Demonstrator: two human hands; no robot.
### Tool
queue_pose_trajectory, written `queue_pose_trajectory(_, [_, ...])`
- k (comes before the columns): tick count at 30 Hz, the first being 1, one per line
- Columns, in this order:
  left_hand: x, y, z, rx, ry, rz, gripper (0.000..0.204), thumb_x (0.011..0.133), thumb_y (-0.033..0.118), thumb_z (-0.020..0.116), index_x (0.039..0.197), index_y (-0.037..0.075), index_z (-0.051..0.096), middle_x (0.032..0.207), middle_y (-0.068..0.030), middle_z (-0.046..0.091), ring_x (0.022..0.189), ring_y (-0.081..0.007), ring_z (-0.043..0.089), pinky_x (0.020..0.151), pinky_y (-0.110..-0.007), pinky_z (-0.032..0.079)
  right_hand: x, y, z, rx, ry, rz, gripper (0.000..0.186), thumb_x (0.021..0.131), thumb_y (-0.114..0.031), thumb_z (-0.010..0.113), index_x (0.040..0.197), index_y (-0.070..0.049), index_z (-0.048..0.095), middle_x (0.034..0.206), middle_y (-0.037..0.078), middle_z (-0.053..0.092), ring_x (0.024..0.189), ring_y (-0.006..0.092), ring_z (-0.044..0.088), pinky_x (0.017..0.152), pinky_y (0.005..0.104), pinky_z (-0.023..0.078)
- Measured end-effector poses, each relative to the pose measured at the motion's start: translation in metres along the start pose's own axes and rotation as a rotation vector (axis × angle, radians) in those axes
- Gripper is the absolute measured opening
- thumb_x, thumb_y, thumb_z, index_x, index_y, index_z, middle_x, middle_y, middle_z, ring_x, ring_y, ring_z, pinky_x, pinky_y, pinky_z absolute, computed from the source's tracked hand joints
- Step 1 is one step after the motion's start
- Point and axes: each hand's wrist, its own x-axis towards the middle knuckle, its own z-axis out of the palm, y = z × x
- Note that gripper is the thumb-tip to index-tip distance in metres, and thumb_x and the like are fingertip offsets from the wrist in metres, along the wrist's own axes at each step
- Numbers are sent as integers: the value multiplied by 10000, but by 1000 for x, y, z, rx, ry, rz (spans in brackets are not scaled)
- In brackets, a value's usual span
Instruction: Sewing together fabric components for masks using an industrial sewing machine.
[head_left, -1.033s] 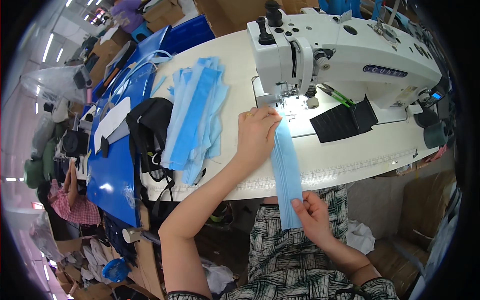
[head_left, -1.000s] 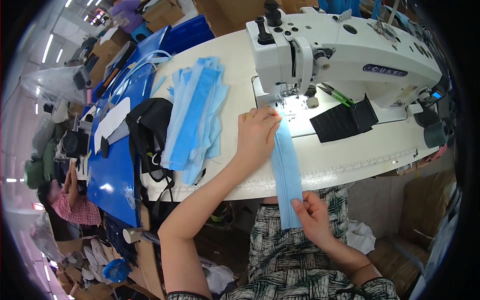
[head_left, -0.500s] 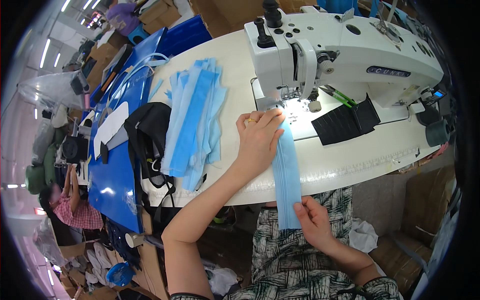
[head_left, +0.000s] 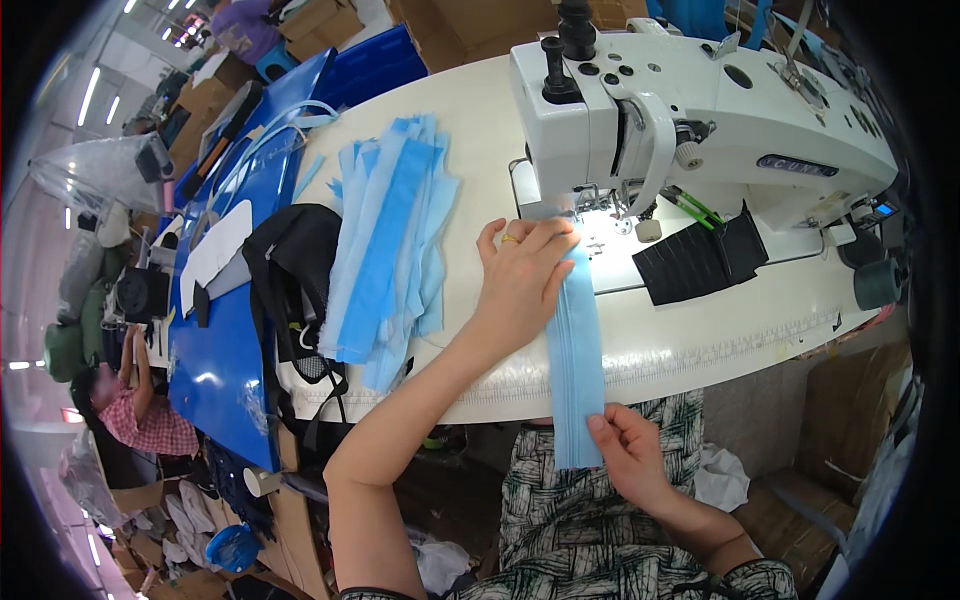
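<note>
A light-blue fabric strip (head_left: 577,375) with a zipper-like ridge along its length runs from under the presser foot of a white sewing machine (head_left: 690,120) down past the table's front edge. My left hand (head_left: 525,280) lies at its upper end, fingertips pressed on the fabric close to the lit needle area, which they partly hide. Over my lap, my right hand (head_left: 632,450) pinches the strip's right edge near the lower end between thumb and fingers. To the left, a pile of blue fabric strips (head_left: 385,250) rests on the table.
A black fabric piece (head_left: 690,265) and green-handled snips (head_left: 695,205) lie right of the needle. Left of the pile sits a black bag (head_left: 295,270), beside a blue table (head_left: 225,370). Dark thread cones (head_left: 877,285) stand at the far right. Another person (head_left: 150,410) works at the far left.
The view has shifted slightly, so the machine appears a little further right and lower. Both hands keep their places on the strip.
</note>
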Motion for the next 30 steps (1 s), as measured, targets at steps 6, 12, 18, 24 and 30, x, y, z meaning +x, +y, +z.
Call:
queue_pose_trajectory(6, [1,0,3,6,8,-8,275,933,113,663,1207,99,676,1275,-13,640,1166,-255,565,1148,-563,217,1,-7,2,-20,-6,-5,235,1083,-182,581,975,16,644,653,-93,498,589,-22,357,505,200,279])
queue_pose_trajectory(12, [-1,-4,8,-22,76,-24,238,933,134,679,1166,93,702,1247,-10,666,1136,-242,579,1166,-578,181,3,-1,0,-52,-5,-20,246,1075,-180,598,935,16,646,630,-98,454,582,-12,338,497,214,260])
queue_pose_trajectory(18, [1,-4,10,-11,99,-26,230,923,136,697,1149,102,717,1225,1,687,1121,-226,587,1163,-588,182,3,-3,-2,-73,4,-41,265,1073,-188,605,902,11,643,614,-97,434,572,-11,326,492,219,252])
queue_pose_trajectory(24, [0,-6,11,-17,102,-32,205,911,139,714,1114,129,742,1243,7,693,1133,-228,586,1153,-588,200,2,-5,-1,-64,4,-10,264,1070,-190,612,900,9,644,616,-98,438,573,-11,328,493,219,254])
queue_pose_trajectory(30, [0,-6,8,-10,65,-58,177,927,170,713,1087,171,788,1281,21,702,1184,-220,591,1162,-540,204,2,-2,0,-14,11,-17,259,1069,-182,613,888,1,642,623,-101,423,583,-8,306,504,217,238])
